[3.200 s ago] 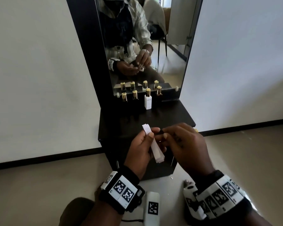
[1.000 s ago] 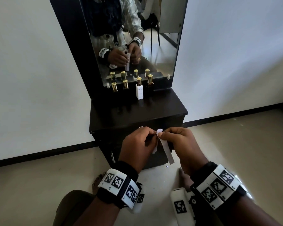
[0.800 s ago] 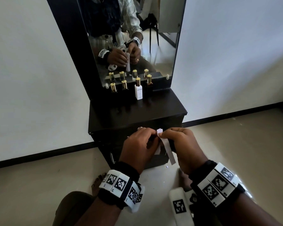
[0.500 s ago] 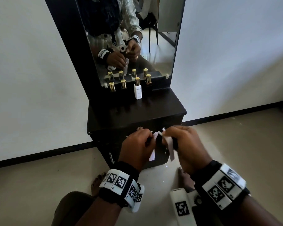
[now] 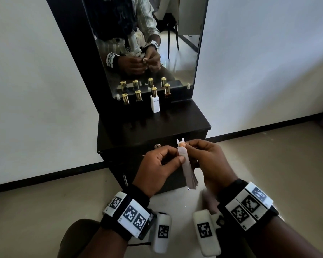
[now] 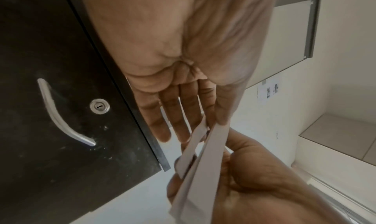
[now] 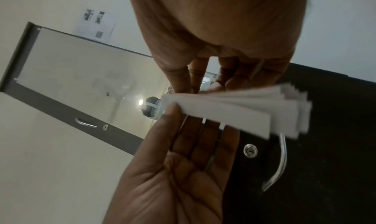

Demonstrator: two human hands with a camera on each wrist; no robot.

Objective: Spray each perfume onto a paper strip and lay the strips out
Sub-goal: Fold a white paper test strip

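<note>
A fanned bundle of white paper strips hangs between my two hands in front of the black dresser. My left hand pinches the bundle near its top with the thumb, fingers behind it. My right hand pinches the top end of the strips. In the right wrist view the paper strips spread like a fan, and in the left wrist view the paper strips show edge-on. A white perfume bottle and three dark gold-capped bottles stand in a row at the mirror's foot.
The dresser top lies bare in front of the bottles. Below it are a drawer lock and a curved metal handle. The mirror reflects me. White walls flank the dresser, and tiled floor lies beneath my hands.
Half a second ago the strips were parted between the two hands; now they are together in one fanned bundle. Both hands have risen slightly toward the dresser edge.
</note>
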